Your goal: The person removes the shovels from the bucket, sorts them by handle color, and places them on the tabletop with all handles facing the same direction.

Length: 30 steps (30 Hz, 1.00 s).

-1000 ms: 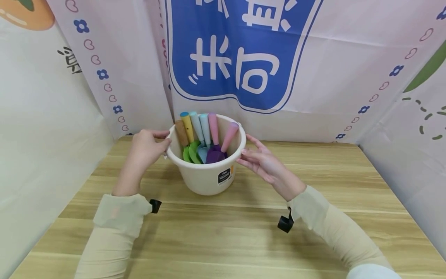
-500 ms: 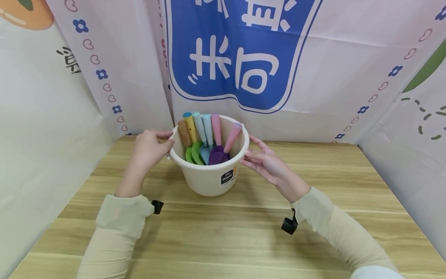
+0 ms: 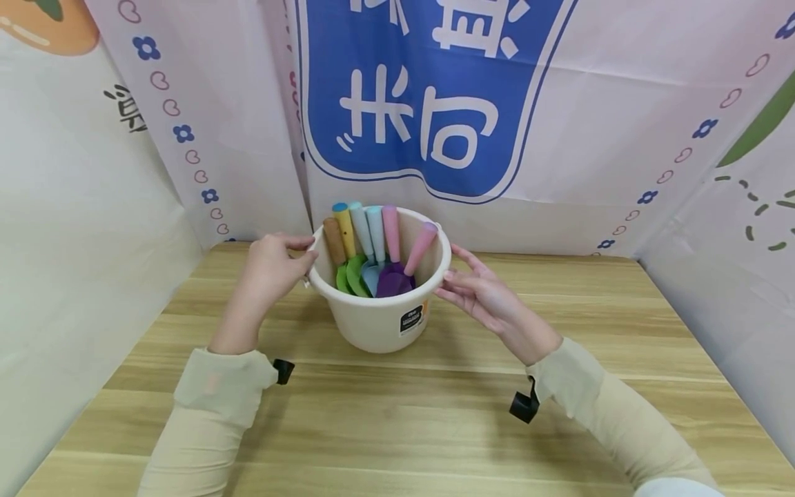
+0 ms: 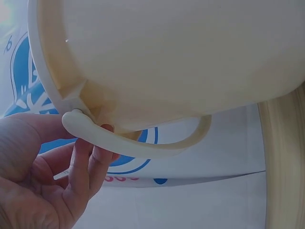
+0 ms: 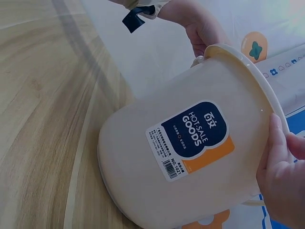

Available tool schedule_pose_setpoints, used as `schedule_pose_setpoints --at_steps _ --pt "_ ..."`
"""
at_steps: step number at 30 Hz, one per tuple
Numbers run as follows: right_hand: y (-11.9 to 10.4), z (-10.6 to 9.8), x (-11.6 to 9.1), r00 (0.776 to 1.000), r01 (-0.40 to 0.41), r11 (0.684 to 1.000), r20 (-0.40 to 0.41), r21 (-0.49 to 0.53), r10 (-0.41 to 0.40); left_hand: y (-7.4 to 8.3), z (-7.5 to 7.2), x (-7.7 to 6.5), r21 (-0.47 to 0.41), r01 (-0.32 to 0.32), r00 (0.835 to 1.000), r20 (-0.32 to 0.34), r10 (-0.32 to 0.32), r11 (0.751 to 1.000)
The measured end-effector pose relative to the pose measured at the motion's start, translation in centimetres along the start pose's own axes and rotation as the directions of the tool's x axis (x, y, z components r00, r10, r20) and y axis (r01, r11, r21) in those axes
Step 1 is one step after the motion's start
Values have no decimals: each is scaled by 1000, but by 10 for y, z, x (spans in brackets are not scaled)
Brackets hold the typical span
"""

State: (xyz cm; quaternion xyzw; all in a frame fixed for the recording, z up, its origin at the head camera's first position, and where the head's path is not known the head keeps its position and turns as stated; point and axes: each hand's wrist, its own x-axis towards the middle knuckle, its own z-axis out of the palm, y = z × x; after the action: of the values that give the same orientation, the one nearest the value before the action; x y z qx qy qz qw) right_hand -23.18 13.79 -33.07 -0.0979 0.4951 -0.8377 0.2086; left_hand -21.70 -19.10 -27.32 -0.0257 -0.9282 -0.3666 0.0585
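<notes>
A cream plastic bucket (image 3: 373, 324) stands upright near the back of the table in the head view. Several toy shovels (image 3: 391, 235) lean inside it, with brown, yellow, light blue and pink handles upward and green, blue and purple blades below. My left hand (image 3: 270, 269) grips the left side of the rim; in the left wrist view its fingers sit around the joint of the bucket's bail handle (image 4: 143, 147), which hangs down. On the right, my right hand (image 3: 487, 300) pinches the rim, thumb at the edge and fingers under it. A printed label (image 5: 195, 136) faces front.
The wood-grain table (image 3: 373, 428) runs between white printed cloth walls on the left, back and right. A blue sign print (image 3: 422, 166) hangs just behind the bucket. Black cameras hang at the left cuff (image 3: 283, 371) and right cuff (image 3: 524, 407).
Both hands and the bucket with its shovels have shifted a little to the right across the table. The hold on the rim looks the same.
</notes>
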Motion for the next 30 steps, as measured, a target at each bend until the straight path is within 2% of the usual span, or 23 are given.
schedule_pose_setpoints --at_steps 15,30 --pt "-3 -6 -8 1000 -4 1000 -3 -17 4 5 3 -2 -11 24 999 41 -24 1000" --pt "-6 -10 -16 1000 -20 1000 -20 -13 19 7 6 -5 -8 -22 999 37 22 1000"
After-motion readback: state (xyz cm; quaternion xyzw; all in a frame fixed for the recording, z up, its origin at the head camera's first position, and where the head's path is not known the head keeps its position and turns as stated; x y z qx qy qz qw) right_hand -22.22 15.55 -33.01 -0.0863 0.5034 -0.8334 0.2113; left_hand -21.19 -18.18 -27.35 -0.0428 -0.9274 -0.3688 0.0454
